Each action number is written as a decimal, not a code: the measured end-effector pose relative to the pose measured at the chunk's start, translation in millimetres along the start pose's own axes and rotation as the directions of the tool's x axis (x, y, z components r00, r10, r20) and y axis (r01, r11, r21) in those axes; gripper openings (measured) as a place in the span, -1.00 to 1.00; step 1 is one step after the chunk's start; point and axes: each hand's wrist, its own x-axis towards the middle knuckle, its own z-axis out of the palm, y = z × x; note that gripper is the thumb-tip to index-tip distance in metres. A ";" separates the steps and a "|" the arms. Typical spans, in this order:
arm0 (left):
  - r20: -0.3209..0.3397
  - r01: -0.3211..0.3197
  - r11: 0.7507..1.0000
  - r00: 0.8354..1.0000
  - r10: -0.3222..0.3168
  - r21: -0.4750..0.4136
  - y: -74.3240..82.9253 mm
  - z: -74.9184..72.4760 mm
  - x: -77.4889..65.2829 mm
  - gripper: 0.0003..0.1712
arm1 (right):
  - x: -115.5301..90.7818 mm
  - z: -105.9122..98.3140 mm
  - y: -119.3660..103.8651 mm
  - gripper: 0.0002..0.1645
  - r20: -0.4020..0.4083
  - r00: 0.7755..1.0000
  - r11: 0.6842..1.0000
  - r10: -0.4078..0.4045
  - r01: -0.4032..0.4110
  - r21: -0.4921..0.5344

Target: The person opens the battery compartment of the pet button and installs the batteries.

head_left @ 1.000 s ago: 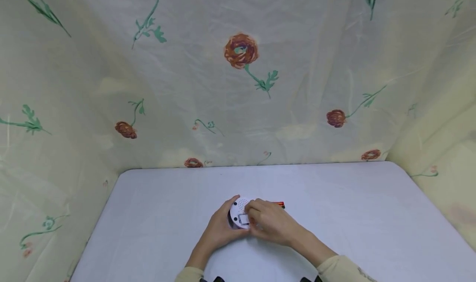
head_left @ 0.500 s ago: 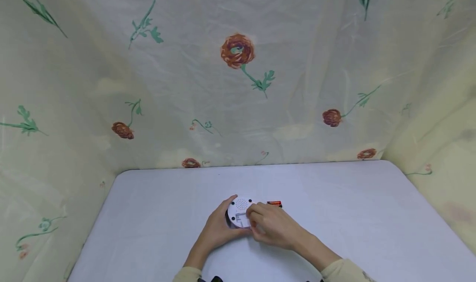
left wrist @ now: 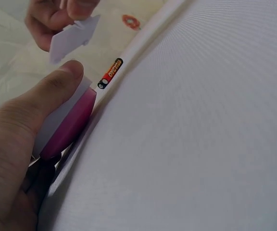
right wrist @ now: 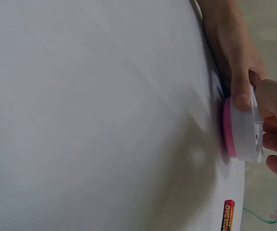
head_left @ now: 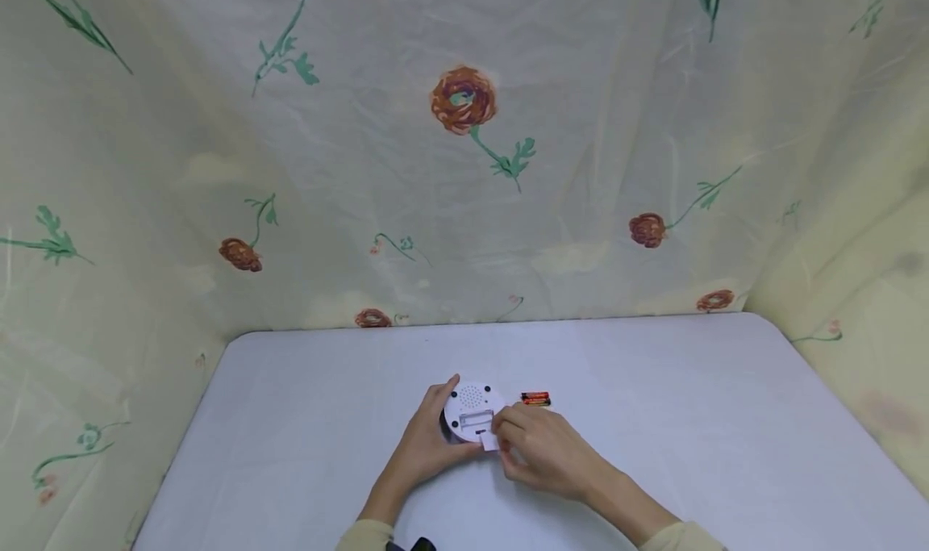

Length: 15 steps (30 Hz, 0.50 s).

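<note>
A round white device with a pink lower side (left wrist: 73,122) is face down, its underside (head_left: 470,398) with small speaker holes and dark round feet turned up in the head view. My left hand (head_left: 424,442) grips it from the left, thumb on the near rim and fingers round the far side. An uncovered battery slot (head_left: 476,419) shows in that underside. Between thumb and fingers, my right hand (head_left: 544,450) pinches the small white battery cover (left wrist: 73,39), which is off the slot at the device's near right edge.
Two red-and-black batteries (head_left: 535,398) lie side by side on the white tabletop (head_left: 327,398), just beyond my right hand. Behind the table's far edge hangs a flower-patterned curtain (head_left: 566,236), which continues along both sides.
The battery cover has come away from the slot toward me, drawn by my right hand, which moved slightly right and nearer. The slot and both batteries are now in sight. My left hand keeps its grip.
</note>
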 end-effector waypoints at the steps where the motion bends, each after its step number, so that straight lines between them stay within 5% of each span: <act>1: -0.002 -0.001 1.000 1.000 0.001 0.005 -0.3 0.2 0.3 0.24 | -1.4 0.1 -0.6 -0.92 0.001 1.000 1.000 0.007 -0.007 0.002; 15: -0.019 0.005 1.000 1.000 -0.005 0.004 -1.8 1.0 0.0 0.27 | -18.2 11.0 -9.0 -0.90 0.027 0.999 0.999 0.032 -0.033 0.042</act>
